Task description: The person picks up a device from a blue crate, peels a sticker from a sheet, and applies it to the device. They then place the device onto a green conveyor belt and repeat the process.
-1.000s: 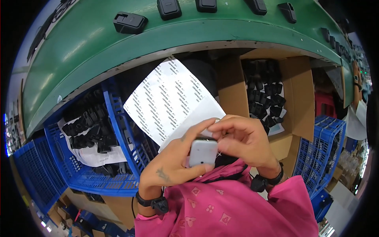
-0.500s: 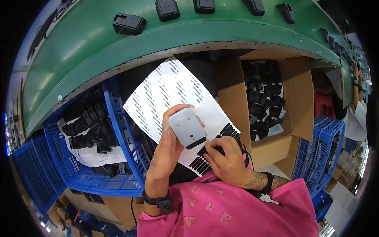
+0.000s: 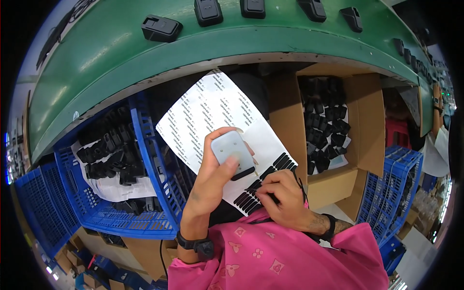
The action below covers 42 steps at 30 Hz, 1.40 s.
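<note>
My left hand is closed around a light grey, rounded case, its thumb pressed on the face. A black strip runs along the case's lower end. Below it lies a white sheet with repeated print, carrying rows of black oblong stickers at its near end. My right hand hovers over those stickers, right of the case and apart from it. Its thumb and forefinger are pinched together; what they hold, if anything, I cannot make out.
A blue crate with black parts stands left; a cardboard box with more parts stands right. Beyond runs a green bench bearing several black devices. Another blue crate is far right. Another person's arm shows at the right edge.
My left thumb has come over onto the face of the case. My right hand has drawn back from the case's lower end, slightly right and nearer me.
</note>
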### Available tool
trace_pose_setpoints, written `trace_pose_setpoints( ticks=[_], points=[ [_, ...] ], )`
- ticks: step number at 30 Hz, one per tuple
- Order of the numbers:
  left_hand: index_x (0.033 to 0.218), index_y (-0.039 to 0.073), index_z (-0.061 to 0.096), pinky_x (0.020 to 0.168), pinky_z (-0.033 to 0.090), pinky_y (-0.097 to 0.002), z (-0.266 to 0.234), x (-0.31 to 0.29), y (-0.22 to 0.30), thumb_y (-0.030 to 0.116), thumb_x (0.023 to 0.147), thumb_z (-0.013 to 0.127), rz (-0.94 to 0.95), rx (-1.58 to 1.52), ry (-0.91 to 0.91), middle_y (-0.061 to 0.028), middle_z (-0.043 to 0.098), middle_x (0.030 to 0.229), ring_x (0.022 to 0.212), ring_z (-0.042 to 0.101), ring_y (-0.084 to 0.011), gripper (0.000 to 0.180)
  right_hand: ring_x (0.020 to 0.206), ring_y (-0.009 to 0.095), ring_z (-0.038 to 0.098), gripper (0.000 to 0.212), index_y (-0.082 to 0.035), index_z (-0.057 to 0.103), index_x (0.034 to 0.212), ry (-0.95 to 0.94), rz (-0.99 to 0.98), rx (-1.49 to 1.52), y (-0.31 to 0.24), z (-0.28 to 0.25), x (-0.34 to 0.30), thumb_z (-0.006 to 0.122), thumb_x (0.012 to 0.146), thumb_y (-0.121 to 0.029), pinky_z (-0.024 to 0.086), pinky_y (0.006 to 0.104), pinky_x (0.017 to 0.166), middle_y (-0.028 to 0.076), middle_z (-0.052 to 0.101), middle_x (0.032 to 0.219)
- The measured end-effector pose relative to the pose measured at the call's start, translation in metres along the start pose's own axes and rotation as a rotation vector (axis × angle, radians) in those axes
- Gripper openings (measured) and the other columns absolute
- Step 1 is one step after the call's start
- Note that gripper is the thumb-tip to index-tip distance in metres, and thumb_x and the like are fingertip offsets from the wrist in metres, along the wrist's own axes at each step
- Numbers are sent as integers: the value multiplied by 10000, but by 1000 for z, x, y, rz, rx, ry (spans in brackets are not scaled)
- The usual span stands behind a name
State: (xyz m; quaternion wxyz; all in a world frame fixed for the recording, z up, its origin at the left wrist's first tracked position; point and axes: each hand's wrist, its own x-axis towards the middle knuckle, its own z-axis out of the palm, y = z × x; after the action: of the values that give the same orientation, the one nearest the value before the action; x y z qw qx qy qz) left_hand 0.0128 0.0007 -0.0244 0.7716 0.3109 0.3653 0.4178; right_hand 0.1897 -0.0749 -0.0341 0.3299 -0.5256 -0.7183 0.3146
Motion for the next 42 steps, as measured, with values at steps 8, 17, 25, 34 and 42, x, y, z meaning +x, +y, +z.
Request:
trace_pose_setpoints(
  ticks=[8, 17, 25, 34, 42],
  points=[
    [1301, 30, 303, 881, 444, -311, 27, -14, 17, 112, 918, 493, -102, 117, 33, -133, 549, 1082, 989, 552, -197, 435, 724, 97, 470, 82, 10, 525, 847, -4, 570, 1003, -38, -54, 48, 600, 818, -6, 403, 236, 639, 53, 496, 860],
    [1254, -10, 337, 831, 464, -318, 55, -30, 38, 118, 893, 567, -27, 449, 54, -169, 611, 1013, 926, 615, -244, 447, 719, 39, 529, 56, 50, 542, 896, 48, 396, 1114, -52, -58, 72, 571, 848, 39, 418, 183, 626, 38, 561, 837],
    [1250, -24, 333, 828, 473, -341, 50, -29, 40, 138, 897, 567, -20, 505, 37, -193, 604, 1033, 951, 624, -282, 453, 730, 68, 517, 70, 35, 529, 851, 61, 520, 1145, -66, -58, 85, 579, 806, 16, 416, 199, 646, 49, 539, 833],
    [1243, -35, 335, 818, 477, -353, 49, -28, 39, 137, 897, 564, 17, 522, 32, -217, 591, 1046, 947, 627, -311, 449, 714, 59, 457, 104, 9, 521, 825, 81, 616, 1137, -68, -56, 89, 609, 787, -30, 385, 189, 640, 43, 503, 840],
    [1229, -49, 337, 785, 487, -356, 49, -27, 40, 147, 904, 553, 29, 568, 30, -212, 608, 997, 896, 640, -313, 436, 728, 59, 464, 109, 11, 519, 848, 106, 594, 1087, -68, -52, 88, 612, 795, -10, 396, 190, 661, 48, 503, 860]
  ],
)
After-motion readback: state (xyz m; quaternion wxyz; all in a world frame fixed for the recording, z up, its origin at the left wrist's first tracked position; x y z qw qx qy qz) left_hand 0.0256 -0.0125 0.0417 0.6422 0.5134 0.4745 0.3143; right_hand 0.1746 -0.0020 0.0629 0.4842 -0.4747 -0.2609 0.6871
